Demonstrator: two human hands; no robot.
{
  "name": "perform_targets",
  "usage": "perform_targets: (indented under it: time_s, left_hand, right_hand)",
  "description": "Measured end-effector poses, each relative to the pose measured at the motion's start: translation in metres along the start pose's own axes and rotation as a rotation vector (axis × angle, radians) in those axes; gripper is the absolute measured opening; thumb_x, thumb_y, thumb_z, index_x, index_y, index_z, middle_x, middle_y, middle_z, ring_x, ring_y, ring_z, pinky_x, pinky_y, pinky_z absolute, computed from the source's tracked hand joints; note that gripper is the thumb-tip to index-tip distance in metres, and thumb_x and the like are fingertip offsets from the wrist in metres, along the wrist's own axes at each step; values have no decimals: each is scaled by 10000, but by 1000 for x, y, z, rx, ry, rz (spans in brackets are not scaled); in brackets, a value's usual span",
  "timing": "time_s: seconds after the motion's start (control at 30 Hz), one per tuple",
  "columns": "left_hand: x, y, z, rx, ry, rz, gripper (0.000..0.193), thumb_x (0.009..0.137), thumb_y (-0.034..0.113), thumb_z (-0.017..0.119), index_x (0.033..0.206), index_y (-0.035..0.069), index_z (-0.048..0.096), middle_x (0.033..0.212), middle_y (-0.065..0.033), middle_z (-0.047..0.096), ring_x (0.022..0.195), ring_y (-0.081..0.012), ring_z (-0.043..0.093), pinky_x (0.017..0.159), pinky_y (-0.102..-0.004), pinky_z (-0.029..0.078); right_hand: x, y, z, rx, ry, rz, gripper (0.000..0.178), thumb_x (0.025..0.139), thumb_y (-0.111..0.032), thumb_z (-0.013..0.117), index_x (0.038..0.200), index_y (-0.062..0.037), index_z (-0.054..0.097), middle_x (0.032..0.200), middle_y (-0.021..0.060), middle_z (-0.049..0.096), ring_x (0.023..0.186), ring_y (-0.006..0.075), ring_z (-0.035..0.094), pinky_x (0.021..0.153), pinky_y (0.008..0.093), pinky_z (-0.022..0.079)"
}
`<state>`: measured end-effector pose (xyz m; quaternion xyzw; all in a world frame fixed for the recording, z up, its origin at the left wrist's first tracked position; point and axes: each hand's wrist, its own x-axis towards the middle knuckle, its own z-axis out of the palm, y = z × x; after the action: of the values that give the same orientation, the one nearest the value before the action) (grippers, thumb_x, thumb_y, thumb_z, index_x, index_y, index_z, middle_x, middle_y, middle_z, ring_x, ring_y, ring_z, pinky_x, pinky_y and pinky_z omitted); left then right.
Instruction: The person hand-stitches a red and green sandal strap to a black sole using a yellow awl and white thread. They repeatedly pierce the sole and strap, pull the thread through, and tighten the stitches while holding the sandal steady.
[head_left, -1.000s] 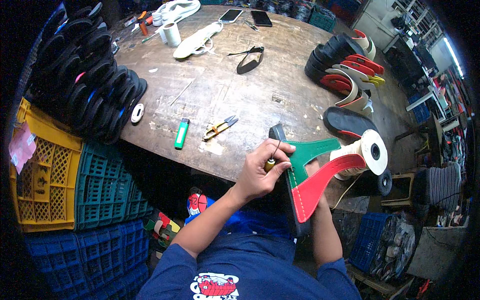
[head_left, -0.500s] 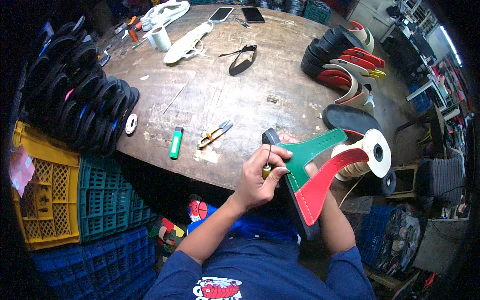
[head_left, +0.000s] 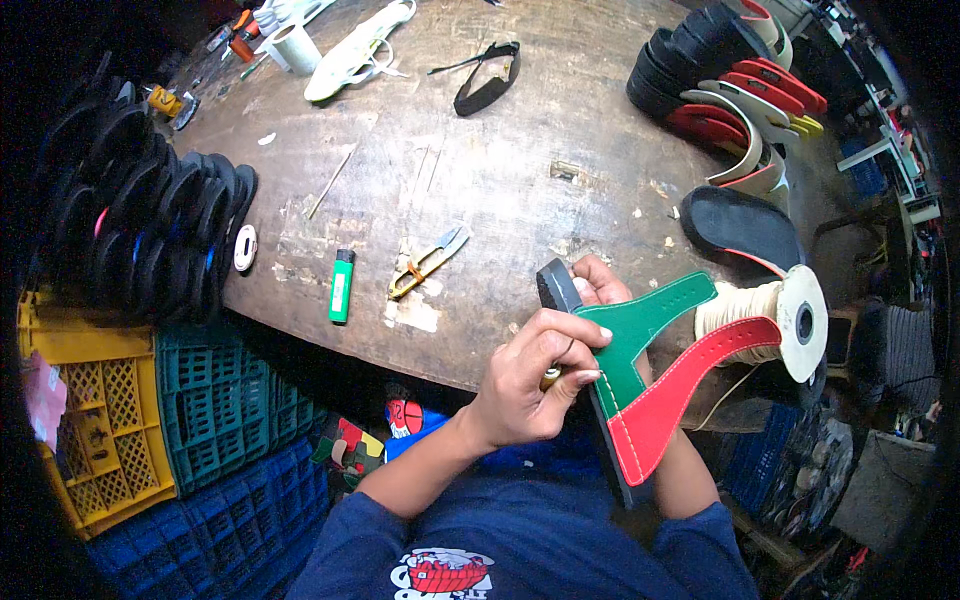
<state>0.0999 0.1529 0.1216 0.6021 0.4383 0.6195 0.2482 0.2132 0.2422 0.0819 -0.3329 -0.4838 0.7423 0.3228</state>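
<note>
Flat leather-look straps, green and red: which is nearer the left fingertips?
The flat green strap: the left hand has a fingertip over its edge, while the flat red strap lies clear of it.

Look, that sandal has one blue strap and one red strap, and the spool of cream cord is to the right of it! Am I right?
Not quite: the strap you called blue is really green. The head view shows the sandal with one green strap and one red strap, and the spool of cream cord is to the right of it.
</note>
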Motion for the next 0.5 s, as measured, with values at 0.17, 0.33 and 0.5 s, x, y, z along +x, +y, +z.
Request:
perform_targets:
  time_s: [0.17, 0.33, 0.5]
  left_hand:
    - [3, 4, -3, 6, -68, -48, 119, 890, 51, 736, 908, 54, 619, 1062, -137, 697, 893, -241, 689, 746, -336, 556]
    - [3, 6, -6, 55, -97, -18, 130, 857, 6, 737, 913, 58, 631, 1087, -107, 695, 861, -236, 706, 663, -322, 579]
    - [-15, 15, -14, 212, 12, -28, 119, 872, 43, 748, 918, 72, 643, 1026, -141, 658, 919, -241, 653, 815, -340, 532]
  right_hand:
    - [-2, 4, 2, -10, 25, -127, 243, 1083, -280, 482, 950, -80, 519, 717, -71, 433, 594, -3, 353, 478, 219, 263]
    - [-5, -2, -1, -105, 7, -111, 230, 1093, -252, 456, 957, -75, 513, 732, -52, 445, 600, 11, 373, 490, 231, 285]
    - [-5, -4, 12, -327, 35, -179, 198, 1082, -223, 480, 991, -66, 558, 809, -38, 502, 671, 45, 424, 577, 260, 371]
